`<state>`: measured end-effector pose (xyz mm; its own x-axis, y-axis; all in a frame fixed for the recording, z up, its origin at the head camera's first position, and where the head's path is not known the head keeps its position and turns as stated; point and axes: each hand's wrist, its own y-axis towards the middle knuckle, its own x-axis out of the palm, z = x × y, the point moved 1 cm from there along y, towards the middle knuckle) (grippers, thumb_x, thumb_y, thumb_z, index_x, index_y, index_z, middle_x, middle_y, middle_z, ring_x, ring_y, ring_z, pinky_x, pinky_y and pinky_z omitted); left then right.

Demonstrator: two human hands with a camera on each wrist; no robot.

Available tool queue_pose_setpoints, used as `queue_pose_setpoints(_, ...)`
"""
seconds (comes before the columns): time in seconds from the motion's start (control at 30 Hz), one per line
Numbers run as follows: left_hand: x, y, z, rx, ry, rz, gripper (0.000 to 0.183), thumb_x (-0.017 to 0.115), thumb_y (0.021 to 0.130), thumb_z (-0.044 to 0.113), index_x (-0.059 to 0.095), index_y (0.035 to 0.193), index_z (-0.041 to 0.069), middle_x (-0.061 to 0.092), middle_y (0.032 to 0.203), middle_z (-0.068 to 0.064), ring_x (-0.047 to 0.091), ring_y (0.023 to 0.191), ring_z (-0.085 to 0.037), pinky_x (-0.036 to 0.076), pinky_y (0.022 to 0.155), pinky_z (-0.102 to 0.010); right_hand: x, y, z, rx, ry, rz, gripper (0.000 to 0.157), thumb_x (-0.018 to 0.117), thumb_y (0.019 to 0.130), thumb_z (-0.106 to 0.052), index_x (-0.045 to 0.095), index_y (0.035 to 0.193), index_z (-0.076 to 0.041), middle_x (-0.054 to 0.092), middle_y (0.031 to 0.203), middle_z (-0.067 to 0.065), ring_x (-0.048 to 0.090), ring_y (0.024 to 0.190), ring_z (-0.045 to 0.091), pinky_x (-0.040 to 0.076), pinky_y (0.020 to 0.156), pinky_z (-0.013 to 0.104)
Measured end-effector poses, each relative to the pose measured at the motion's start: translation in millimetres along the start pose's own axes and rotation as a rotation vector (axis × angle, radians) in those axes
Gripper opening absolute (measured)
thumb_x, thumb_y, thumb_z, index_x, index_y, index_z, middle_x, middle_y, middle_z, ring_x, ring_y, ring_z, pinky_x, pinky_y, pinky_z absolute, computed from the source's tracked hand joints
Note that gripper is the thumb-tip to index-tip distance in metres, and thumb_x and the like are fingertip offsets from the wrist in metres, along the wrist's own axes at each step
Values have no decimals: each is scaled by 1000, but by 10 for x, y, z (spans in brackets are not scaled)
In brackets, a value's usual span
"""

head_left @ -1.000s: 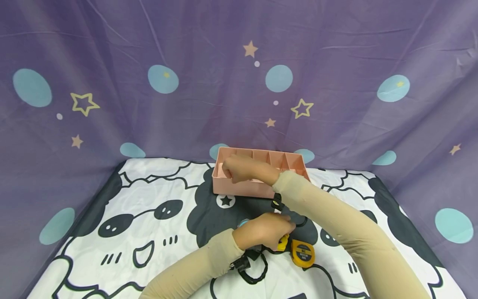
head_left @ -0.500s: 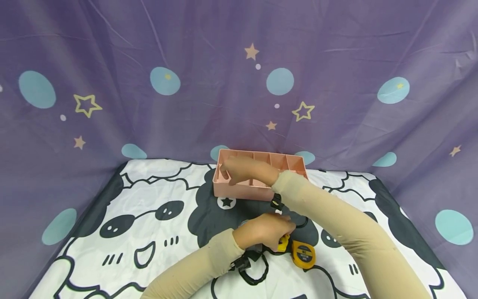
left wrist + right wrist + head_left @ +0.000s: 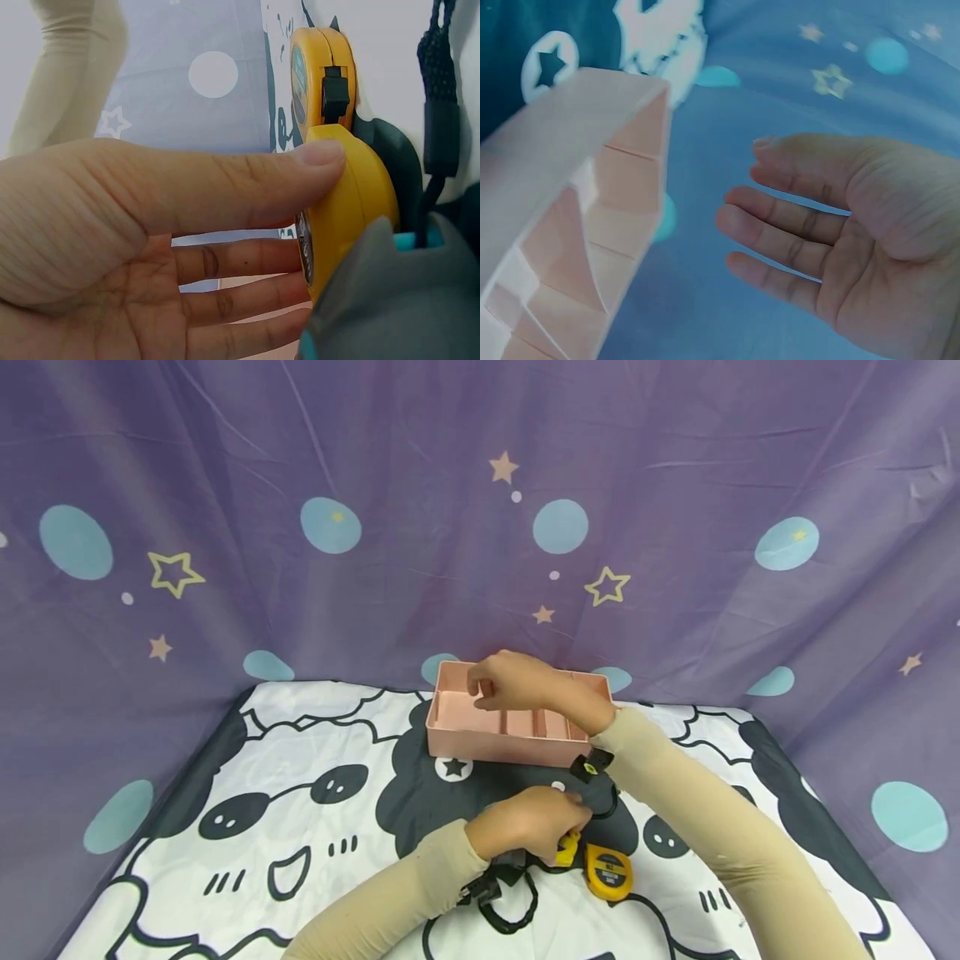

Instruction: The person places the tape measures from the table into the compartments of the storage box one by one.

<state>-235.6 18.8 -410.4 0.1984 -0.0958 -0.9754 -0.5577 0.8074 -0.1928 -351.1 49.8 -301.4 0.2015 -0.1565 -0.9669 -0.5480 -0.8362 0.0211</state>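
Note:
My left hand (image 3: 531,820) grips a yellow tape measure (image 3: 356,202) on the cloth, thumb on its near edge and fingers round the far side. Just right of it lies a second, orange-yellow tape measure (image 3: 609,872) with a black lock button. Close in front, in the left wrist view, is a grey and teal rounded thing (image 3: 405,300) with a black braided cord (image 3: 439,75); its kind is unclear. Over the pink divided box (image 3: 502,747) hovers my right hand (image 3: 513,681), fingers loosely bent and holding nothing. It stands apart from the box wall in the right wrist view.
A white cloth (image 3: 247,752) with black cartoon drawings covers the table. Behind the box hangs a purple curtain (image 3: 420,527) with stars and dots. A black cord loop (image 3: 510,922) lies below my left hand. Thin dividers (image 3: 577,240) split the box.
My right hand has moved from inside the left end of the box, up and to the right. My left hand and the tape measures have stayed put.

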Motion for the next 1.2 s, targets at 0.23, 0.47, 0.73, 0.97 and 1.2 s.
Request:
queue_pose_setpoints(0.23, -26, 36, -23, -4, 0, 16, 38, 94, 72, 24, 63, 93, 20, 51, 88, 9, 47, 75, -6, 41, 64, -19, -257, -468, 194, 43, 118, 130, 10, 69, 94, -11, 74, 103, -7, 72, 86, 2, 65, 78, 14, 55, 74, 32)
queue_pose_setpoints(0.47, -7, 28, -39, -29, -30, 26, 40, 95, 72, 24, 63, 96, 21, 52, 89, 11, 45, 79, -6, 41, 66, -17, -339, -976, 527, 181, 214, 206, 17, 71, 92, -12, 74, 109, -10, 74, 91, 4, 69, 84, 16, 57, 77, 36)
queue_pose_setpoints(0.73, -2, 23, -107, -33, -128, -15, 43, 95, 71, 22, 63, 100, 21, 57, 96, 9, 49, 76, -4, 45, 67, -18, -220, -1526, 1048, 416, 369, 363, 23, 69, 96, -14, 71, 117, -3, 74, 105, 15, 69, 93, 22, 57, 82, 33)
queue_pose_setpoints(0.97, 17, 40, -120, -11, -172, -38, 43, 94, 72, 22, 62, 100, 22, 57, 98, 9, 50, 76, -4, 46, 70, -18, 82, -1788, 1383, 617, 582, 451, 32, 68, 98, -21, 68, 121, 3, 74, 96, 8, 69, 82, 12, 60, 74, 30)
queue_pose_setpoints(1.2, -3, 50, -138, 0, -192, -36, 45, 95, 71, 21, 63, 103, 21, 59, 100, 9, 50, 77, -3, 48, 72, -17, 260, -1731, 1537, 685, 648, 479, 37, 66, 99, -18, 65, 123, 10, 75, 101, 15, 70, 77, 11, 62, 70, 31)
